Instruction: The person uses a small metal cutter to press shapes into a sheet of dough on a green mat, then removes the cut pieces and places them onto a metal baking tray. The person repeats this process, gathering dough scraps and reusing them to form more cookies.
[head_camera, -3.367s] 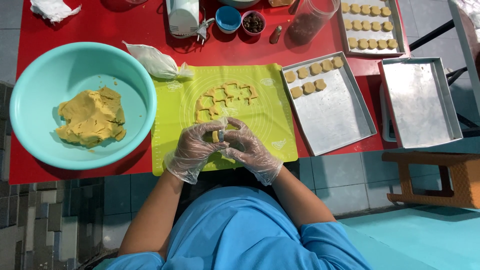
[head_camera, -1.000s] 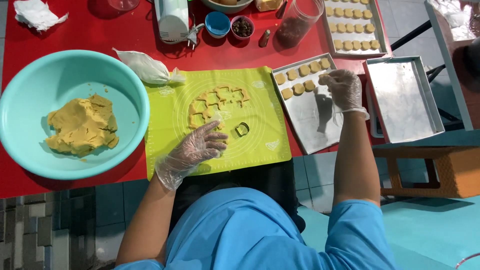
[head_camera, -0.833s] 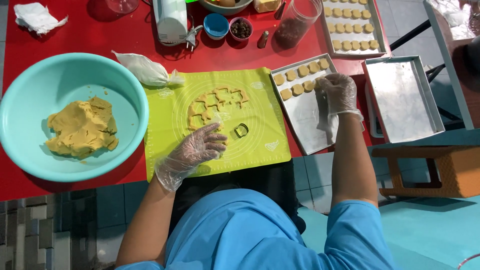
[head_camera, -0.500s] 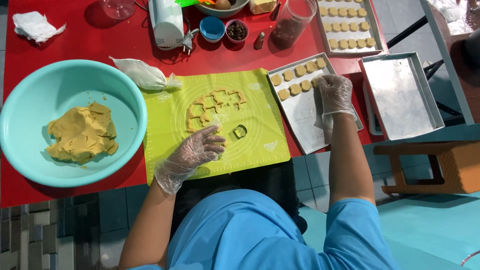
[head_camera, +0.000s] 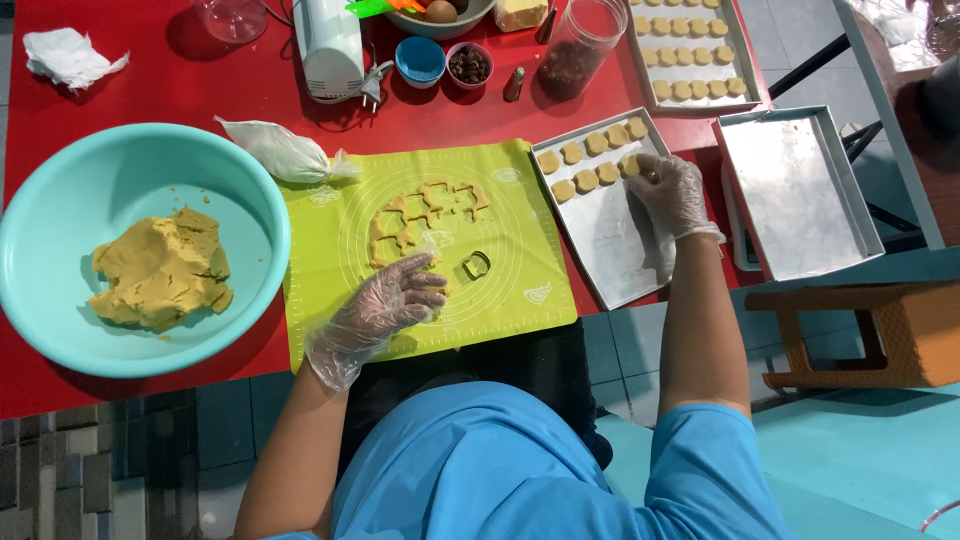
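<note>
My right grip (head_camera: 668, 192), fingers curled, presses a dough piece (head_camera: 634, 166) at the near row's end on the baking tray (head_camera: 610, 240); bare tray lies below it. My left grip (head_camera: 392, 300) rests spread open on the green mat (head_camera: 520, 250), cookie cutter (head_camera: 476, 265) just right.

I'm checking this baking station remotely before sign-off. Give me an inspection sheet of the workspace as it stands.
Surface: red table, green silicone mat on it.
Job's things: rolled dough sheet with cut-outs; small cutter lying on mat; near tray with two rows of cut pieces; far tray filled; empty tray; teal bowl with dough lump.
Clutter: piping bag, crumpled tissue, hand mixer, small bowls, jar.
Grippers: left hand gloved, flat on mat; right hand gloved, at near tray's pieces.
Cables: mixer cord, bundled.
Surroundings: tiled floor, wooden stool.
</note>
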